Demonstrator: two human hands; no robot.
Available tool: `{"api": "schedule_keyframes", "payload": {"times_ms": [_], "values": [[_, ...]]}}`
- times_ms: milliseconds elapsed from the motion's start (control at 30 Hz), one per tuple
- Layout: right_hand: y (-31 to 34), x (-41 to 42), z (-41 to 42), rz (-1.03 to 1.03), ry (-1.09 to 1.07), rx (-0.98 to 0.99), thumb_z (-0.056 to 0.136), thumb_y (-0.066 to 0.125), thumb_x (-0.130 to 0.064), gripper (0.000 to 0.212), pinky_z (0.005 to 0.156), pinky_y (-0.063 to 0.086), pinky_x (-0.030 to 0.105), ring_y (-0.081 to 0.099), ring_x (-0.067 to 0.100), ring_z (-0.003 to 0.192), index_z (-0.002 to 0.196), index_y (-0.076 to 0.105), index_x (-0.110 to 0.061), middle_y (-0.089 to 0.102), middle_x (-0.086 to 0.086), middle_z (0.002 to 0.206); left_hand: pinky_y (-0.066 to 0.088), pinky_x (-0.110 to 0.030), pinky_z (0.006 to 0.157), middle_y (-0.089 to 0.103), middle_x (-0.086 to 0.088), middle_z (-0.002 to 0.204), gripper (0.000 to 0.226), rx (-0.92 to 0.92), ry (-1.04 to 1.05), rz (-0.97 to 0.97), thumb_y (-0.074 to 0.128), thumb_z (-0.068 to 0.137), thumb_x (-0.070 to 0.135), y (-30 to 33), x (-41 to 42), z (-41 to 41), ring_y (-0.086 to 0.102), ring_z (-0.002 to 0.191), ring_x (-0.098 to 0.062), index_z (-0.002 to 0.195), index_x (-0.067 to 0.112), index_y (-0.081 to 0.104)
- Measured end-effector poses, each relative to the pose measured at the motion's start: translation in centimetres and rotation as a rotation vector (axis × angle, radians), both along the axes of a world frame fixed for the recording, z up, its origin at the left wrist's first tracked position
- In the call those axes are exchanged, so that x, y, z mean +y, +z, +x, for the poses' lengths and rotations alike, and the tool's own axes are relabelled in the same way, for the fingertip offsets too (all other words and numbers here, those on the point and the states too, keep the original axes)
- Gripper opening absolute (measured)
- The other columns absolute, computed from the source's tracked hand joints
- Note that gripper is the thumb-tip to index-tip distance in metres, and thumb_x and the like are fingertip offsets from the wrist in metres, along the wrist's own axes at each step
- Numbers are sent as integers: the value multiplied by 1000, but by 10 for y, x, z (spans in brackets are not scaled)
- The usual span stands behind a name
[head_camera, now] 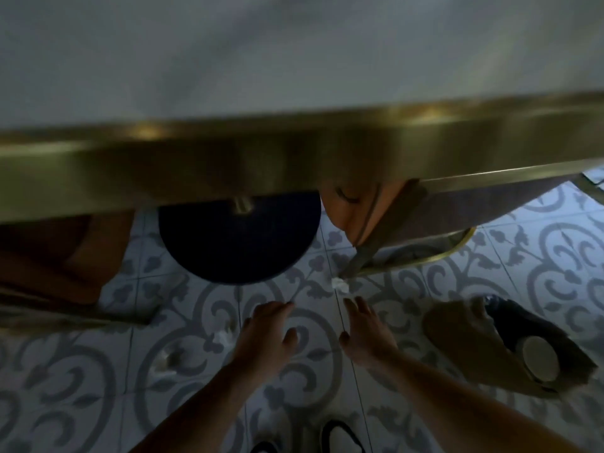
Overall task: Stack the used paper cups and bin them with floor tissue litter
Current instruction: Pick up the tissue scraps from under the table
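Both bare hands are reaching down under the brass-edged pale table (294, 152), fingers spread and holding nothing. The right hand (362, 331) is hovering just short of a small crumpled white tissue (340, 285) at its 12 o'clock, beside a chair leg. The left hand (266, 331) is hanging near more white tissue scraps (173, 358) at its 8 o'clock. A brown paper bag (474, 341) at 3 o'clock is showing a cup base (539, 358). Judged from this, the cups look bagged; the tissue pickup is pending.

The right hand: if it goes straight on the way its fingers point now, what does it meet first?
Most likely the small white tissue on the floor, just ahead of the right hand, near the chair leg. Depth is unclear.
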State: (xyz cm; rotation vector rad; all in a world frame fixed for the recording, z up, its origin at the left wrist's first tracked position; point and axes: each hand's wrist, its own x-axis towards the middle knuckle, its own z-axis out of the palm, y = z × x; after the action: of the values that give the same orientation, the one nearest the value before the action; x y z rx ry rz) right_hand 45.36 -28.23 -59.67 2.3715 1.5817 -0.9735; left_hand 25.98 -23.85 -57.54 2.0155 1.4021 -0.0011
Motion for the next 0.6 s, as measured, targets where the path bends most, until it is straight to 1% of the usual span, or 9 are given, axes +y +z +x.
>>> {"api": "schedule_keyframes", "payload": {"times_ms": [67, 133, 200, 233, 333, 400, 467, 600], "values": [[-34, 15, 7, 16, 27, 0, 86, 57, -30, 77, 111, 34, 46, 25, 29, 141, 149, 13, -24, 16, 6, 158, 38, -35, 107, 46, 2, 143, 51, 0, -37, 41, 49, 93, 34, -34, 19, 5, 41, 132, -17, 143, 24, 42], [-69, 32, 14, 38, 51, -11, 86, 57, -28, 75, 110, 35, 46, 27, 29, 140, 148, 15, -24, 17, 5, 157, 42, -38, 103, 50, 0, 137, 45, -23, -32, 90, 50, 94, 29, -67, 36, 14, 45, 127, -19, 137, 20, 47], [-105, 50, 20, 75, 120, -35, 86, 58, -25, 75, 111, 35, 45, 27, 29, 141, 148, 17, -22, 18, 6, 157, 46, -37, 98, 53, 0, 132, 39, -37, -47, 169, 50, 92, 31, -99, 52, 20, 49, 120, -18, 130, 21, 51], [-120, 59, 22, 93, 158, -46, 86, 58, -25, 74, 111, 35, 44, 28, 29, 140, 148, 18, -22, 21, 7, 156, 46, -36, 97, 53, 1, 131, 40, -28, -76, 200, 50, 92, 32, -116, 61, 20, 49, 119, -17, 130, 23, 51], [-158, 91, 30, 113, 258, -94, 87, 59, -30, 70, 107, 40, 42, 36, 29, 136, 146, 24, -19, 29, 10, 152, 42, -37, 100, 51, 0, 134, 47, 78, -262, 286, 47, 92, 34, -154, 92, 10, 46, 123, -21, 138, 23, 46], [-173, 113, 36, 134, 327, -140, 87, 59, -34, 70, 102, 44, 41, 41, 29, 131, 145, 25, -18, 33, 11, 148, 36, -36, 104, 46, -1, 140, 52, 162, -326, 346, 45, 94, 35, -166, 113, 1, 42, 128, -22, 145, 23, 39], [-183, 130, 40, 171, 409, -176, 86, 59, -36, 69, 99, 47, 42, 45, 29, 127, 144, 26, -18, 38, 10, 143, 34, -35, 107, 41, 0, 145, 53, 228, -284, 372, 43, 97, 36, -175, 129, -11, 38, 132, -20, 148, 24, 34], [-200, 140, 46, 169, 546, -199, 87, 57, -34, 68, 100, 45, 46, 43, 31, 127, 145, 26, -16, 37, 12, 143, 37, -33, 107, 41, 1, 145, 53, 279, -234, 394, 43, 96, 38, -195, 134, -32, 39, 131, -19, 147, 26, 34]]}}
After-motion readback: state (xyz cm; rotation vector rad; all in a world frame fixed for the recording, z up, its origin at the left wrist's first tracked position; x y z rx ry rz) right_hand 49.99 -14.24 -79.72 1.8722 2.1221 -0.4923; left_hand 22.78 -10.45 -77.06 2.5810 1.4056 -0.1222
